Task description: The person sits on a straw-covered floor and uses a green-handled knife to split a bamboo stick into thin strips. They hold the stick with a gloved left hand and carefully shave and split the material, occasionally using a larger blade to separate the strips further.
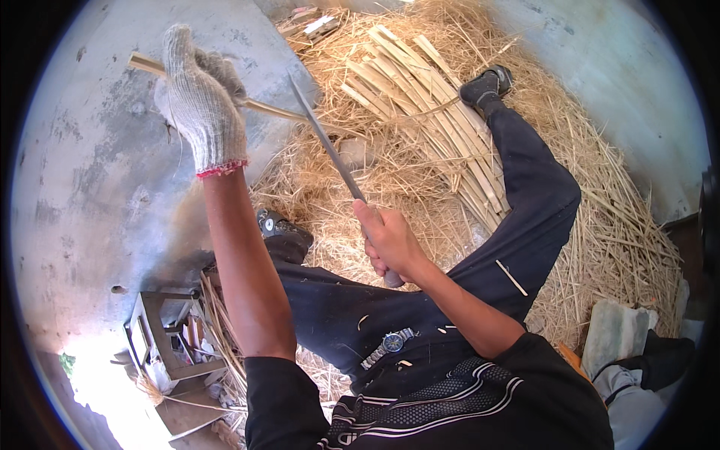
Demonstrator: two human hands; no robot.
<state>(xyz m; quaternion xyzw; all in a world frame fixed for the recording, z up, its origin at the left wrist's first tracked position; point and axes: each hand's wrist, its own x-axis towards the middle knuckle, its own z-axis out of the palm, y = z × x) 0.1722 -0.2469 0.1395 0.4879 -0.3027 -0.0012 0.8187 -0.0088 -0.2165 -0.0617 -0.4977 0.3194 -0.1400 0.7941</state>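
My left hand (199, 105), in a whitish knitted glove with a red cuff, is raised at the upper left and closed around a thin bamboo strip (274, 111). One end of the strip pokes out left of the glove; the other side runs right and passes the blade. Bare and closed, my right hand (390, 244) grips the handle of a long, narrow knife (330, 146) over my lap. Its blade slants up and left, crossing the strip in this view; whether they touch I cannot tell. A bundle of split bamboo strips (435, 97) lies beyond, beside my right foot.
Pale shavings (622, 217) cover the floor around my legs. A grey wall (90, 187) stands at left, with a small frame-like stool (169, 334) beside it. A wristwatch (391, 343) rests at my lap. Cloths (637, 375) lie at the lower right.
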